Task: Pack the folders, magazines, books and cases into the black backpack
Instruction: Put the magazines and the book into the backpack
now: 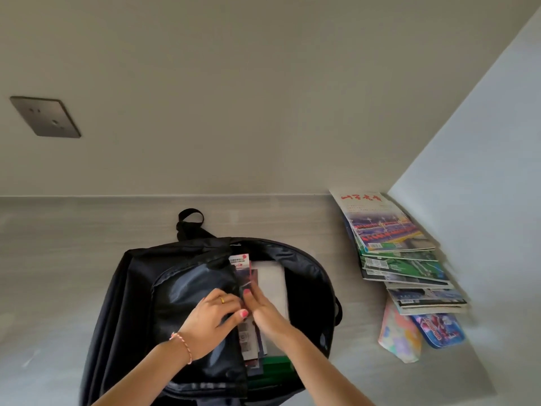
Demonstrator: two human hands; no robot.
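Head view. Black backpack open on floor at 6 o'clock, bottom edge cut off by frame. Inside: bundle of magazines mostly hidden by inner flap and hands, exact count unclear; one white sheet-like item; one green item, only corner showing. Left hand pinching flap edge against magazines. Right hand flat, fingers extended, pressing bundle; cannot tell whether it grips. At 3 o'clock, leaning stack of magazines, roughly five or six, against wall. Two cases below: pastel case, blue case, tops hidden under stack.
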